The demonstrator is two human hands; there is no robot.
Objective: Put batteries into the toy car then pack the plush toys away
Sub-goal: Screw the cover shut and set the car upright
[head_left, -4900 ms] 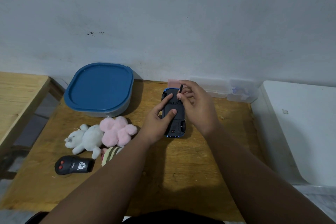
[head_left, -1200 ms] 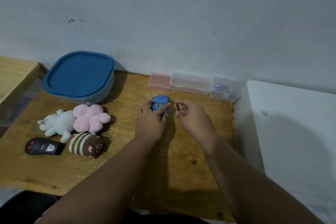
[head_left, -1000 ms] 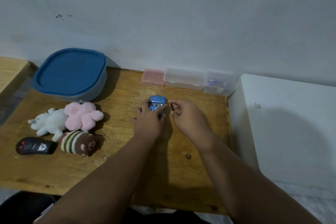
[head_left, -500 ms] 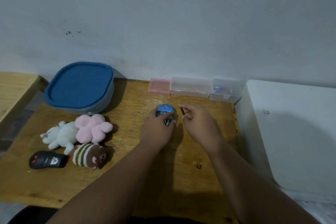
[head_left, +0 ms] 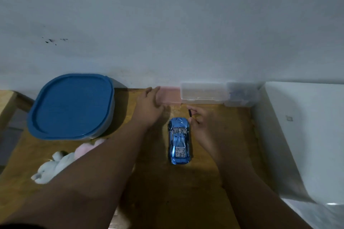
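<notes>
Toy car (head_left: 179, 141) looks hard, glossy, prob. slippery: hold by sides. Right hand (head_left: 202, 126) pinches small black tool (head_left: 189, 113) at car's 1 o'clock; left hand (head_left: 149, 107) spread wide, empty.

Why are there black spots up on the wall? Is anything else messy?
The wall has a few small dark specks above the blue-lidded container; they look like stains. Otherwise nothing stands out: the toy car sits upright on its wheels on the table.

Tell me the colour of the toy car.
Shiny metallic blue toy car, clearest in the head view.
</notes>
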